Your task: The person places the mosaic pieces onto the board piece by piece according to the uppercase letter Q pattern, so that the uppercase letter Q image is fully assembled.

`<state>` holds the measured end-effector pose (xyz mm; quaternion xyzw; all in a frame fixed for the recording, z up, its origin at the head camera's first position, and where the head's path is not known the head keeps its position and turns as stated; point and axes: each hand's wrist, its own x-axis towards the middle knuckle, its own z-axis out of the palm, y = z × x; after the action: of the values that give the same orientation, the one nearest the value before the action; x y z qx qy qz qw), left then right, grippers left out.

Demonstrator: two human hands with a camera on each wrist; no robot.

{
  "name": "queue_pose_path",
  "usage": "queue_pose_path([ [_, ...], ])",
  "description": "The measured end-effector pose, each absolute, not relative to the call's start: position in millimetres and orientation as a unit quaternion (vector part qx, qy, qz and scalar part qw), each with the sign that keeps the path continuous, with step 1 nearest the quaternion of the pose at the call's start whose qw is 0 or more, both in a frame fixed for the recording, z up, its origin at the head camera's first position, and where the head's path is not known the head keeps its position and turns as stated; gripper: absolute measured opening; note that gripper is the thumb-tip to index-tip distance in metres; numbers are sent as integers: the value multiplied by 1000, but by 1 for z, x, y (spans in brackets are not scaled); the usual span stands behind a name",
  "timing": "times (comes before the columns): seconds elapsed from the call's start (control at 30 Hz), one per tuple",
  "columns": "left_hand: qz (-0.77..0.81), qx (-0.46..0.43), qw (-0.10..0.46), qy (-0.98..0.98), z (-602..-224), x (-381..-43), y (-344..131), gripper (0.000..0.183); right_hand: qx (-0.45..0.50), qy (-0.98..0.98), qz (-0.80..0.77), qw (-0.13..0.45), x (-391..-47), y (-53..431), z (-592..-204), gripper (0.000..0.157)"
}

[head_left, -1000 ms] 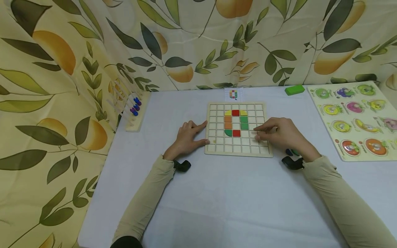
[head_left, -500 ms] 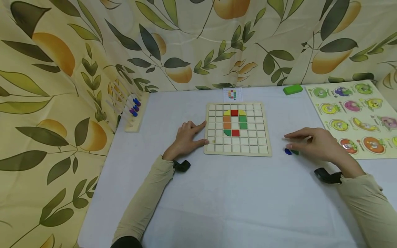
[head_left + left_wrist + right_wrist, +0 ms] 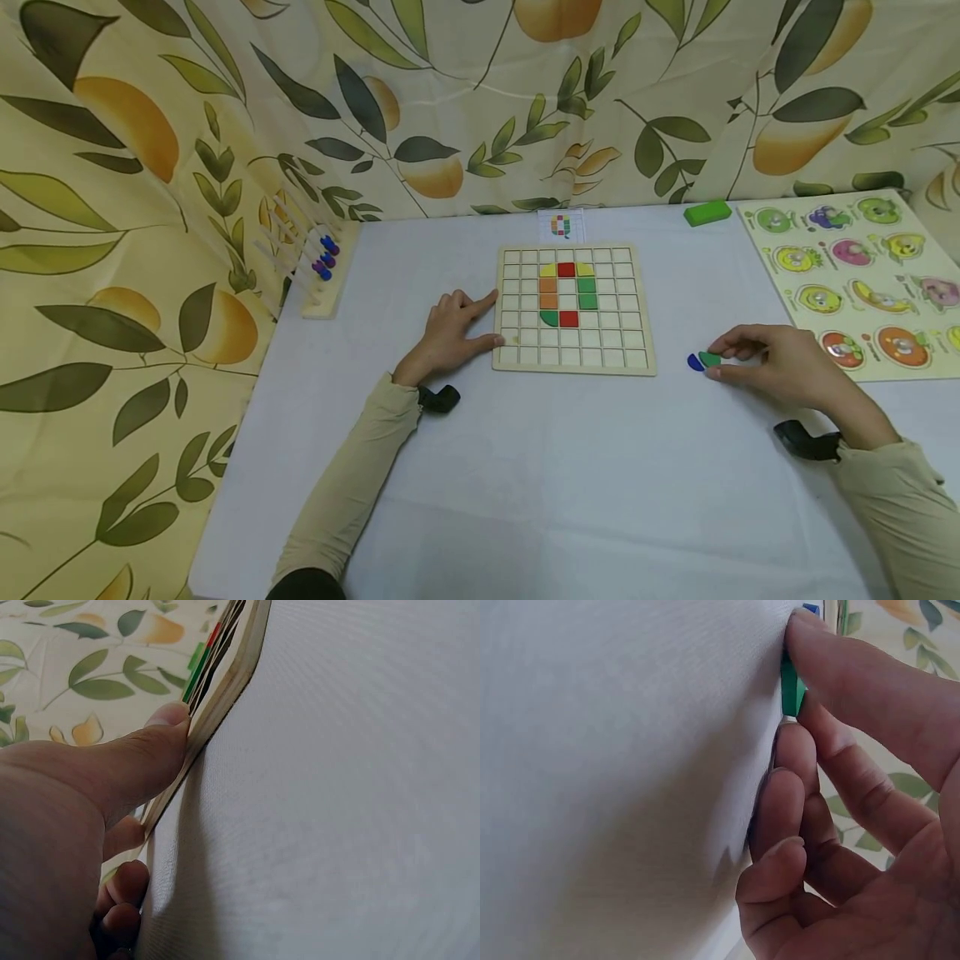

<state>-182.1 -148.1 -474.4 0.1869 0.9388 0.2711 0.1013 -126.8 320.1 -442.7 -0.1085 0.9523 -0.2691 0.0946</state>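
Note:
My right hand (image 3: 783, 362) is at the table to the right of the grid board, thumb and index finger pinching a green curved-edge tile (image 3: 708, 358). In the right wrist view this green tile (image 3: 790, 690) shows between thumb and index finger, close to the cloth. A blue rounded tile (image 3: 695, 362) lies beside it. Spread thumb and index finger of my left hand (image 3: 447, 333) touch the left edge of the pale wooden grid board (image 3: 525, 360). Red, yellow, orange and green tiles (image 3: 587, 293) form a ring on that board, with its lower right corner cell bare.
Behind the board lies a small card (image 3: 561, 226) printed with a coloured tile pattern. A green block (image 3: 707, 213) and a fruit-picture board (image 3: 855, 283) are at the right. A peg stand (image 3: 330, 287) with blue and purple beads stands at the left.
My right hand has left the board's right side, moved right to the loose tiles and taken hold of the green one. The left hand has stayed at the board's edge.

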Motion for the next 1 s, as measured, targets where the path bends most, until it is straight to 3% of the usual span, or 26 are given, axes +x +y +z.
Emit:
queue_pose_path([
  [0.2,271,187,101,939,-475,-183,-148,80,-130,950,-272,86,-129,318,-444,23],
  [0.47,271,186,103,939,-475,-183,-149,80,-116,948,-287,73,-129,315,-445,35],
  [0.87,273,185,104,938,-476,-184,-149,79,-112,952,-279,63,-132,311,-446,22],
  [1.0,273,187,101,938,-476,-183,-149,79,-116,949,-284,70,-132,313,-447,28],
])
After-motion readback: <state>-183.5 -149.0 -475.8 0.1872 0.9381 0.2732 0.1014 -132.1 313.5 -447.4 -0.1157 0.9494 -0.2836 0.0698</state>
